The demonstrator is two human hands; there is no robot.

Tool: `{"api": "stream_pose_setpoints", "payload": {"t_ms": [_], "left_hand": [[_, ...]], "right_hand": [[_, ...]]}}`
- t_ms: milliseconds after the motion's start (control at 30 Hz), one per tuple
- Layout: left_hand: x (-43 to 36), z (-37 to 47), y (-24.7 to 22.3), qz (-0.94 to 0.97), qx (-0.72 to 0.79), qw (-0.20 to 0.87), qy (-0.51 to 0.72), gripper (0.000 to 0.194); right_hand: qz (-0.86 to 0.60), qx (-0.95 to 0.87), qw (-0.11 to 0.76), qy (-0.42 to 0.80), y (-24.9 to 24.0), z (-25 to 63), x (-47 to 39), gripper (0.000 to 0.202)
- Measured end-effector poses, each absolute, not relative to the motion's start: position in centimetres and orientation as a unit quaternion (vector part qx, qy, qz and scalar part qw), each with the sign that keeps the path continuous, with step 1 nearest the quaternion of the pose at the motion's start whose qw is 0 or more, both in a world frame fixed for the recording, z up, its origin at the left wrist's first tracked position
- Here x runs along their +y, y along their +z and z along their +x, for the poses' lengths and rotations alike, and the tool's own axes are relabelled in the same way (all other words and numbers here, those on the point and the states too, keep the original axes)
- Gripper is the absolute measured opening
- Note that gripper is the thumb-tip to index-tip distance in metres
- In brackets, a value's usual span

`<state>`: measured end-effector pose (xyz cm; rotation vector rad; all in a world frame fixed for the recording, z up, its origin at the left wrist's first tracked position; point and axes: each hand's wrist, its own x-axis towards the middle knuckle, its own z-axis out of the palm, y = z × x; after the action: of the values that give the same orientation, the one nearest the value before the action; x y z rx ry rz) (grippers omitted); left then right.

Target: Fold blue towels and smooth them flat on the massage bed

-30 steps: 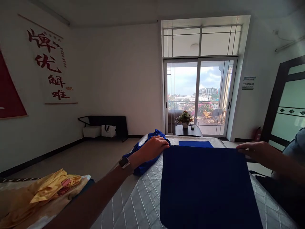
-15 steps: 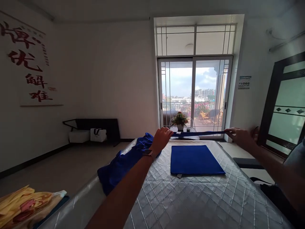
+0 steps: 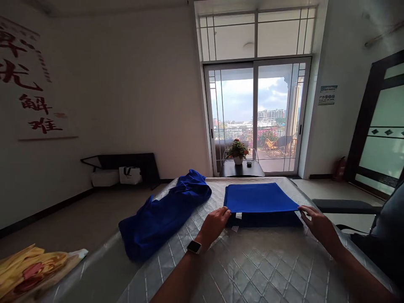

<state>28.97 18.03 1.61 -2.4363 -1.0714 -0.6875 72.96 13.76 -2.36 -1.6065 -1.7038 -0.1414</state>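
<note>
My left hand (image 3: pixel 215 224), with a watch on the wrist, pinches the near left corner of a blue cloth panel (image 3: pixel 260 198). The near right corner is pinched by my right hand (image 3: pixel 314 216). This panel's near edge is raised over a second flat blue cloth (image 3: pixel 268 220) lying beneath it. A small white tag hangs by the panel's left corner, and another shows at the lower cloth's edge. A crumpled blue cloth (image 3: pixel 164 219) lies to the left of my left hand.
The silver quilted cover (image 3: pixel 252 265) lies under the cloths. Yellow printed fabric (image 3: pixel 34 269) is at the lower left. Beyond the far edge stands a small table (image 3: pixel 229 169) with a potted plant (image 3: pixel 238 152). A dark bench (image 3: pixel 344 206) is at right.
Both hands have moved down and nearer, bringing the held cloth from above the far edge to over the flat cloth. The view has shifted slightly.
</note>
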Motion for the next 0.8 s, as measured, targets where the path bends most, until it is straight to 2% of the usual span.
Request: {"api": "stream_pose_setpoints", "payload": {"t_ms": [267, 467, 667, 800], "left_hand": [[17.5, 28.4, 1.2, -0.892, -0.366, 0.19, -0.184, 0.012], [17.2, 28.5, 1.3, -0.89, -0.372, 0.18, -0.195, 0.013], [17.3, 29.2, 0.8, -0.862, -0.409, 0.156, -0.257, 0.015], [17.5, 29.7, 2.6, -0.833, -0.431, 0.151, -0.313, 0.019]], "right_hand": [[-0.664, -0.685, 0.3, -0.016, -2.2, 72.0, 12.6, 0.033], [-0.652, -0.7, 0.289, -0.039, -2.3, 72.3, 12.6, 0.029], [-0.622, -0.694, 0.362, 0.009, -2.7, 72.4, 12.8, 0.036], [-0.602, -0.669, 0.434, -0.049, 0.0, 71.7, 13.4, 0.041]]}}
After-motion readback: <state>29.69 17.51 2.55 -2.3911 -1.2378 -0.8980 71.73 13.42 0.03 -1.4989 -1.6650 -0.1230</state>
